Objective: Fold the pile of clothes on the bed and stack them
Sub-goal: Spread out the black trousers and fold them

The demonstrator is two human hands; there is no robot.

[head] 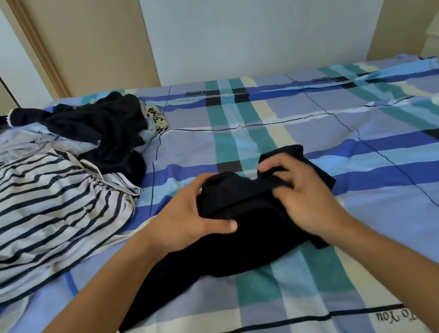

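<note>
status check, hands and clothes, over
Left hand and right hand both gripping black garment on bed. Unfolded pile at left, nothing blocking.

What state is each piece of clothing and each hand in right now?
black garment: bunched, unfolded, on the bed
left hand: grips the black garment
right hand: grips the black garment
striped garment: lying crumpled, unfolded
dark clothes pile: heaped, unfolded

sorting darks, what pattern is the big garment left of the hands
White garment with dark stripes; head view.

"To You", upside down, on bedsheet [398,222]
</note>
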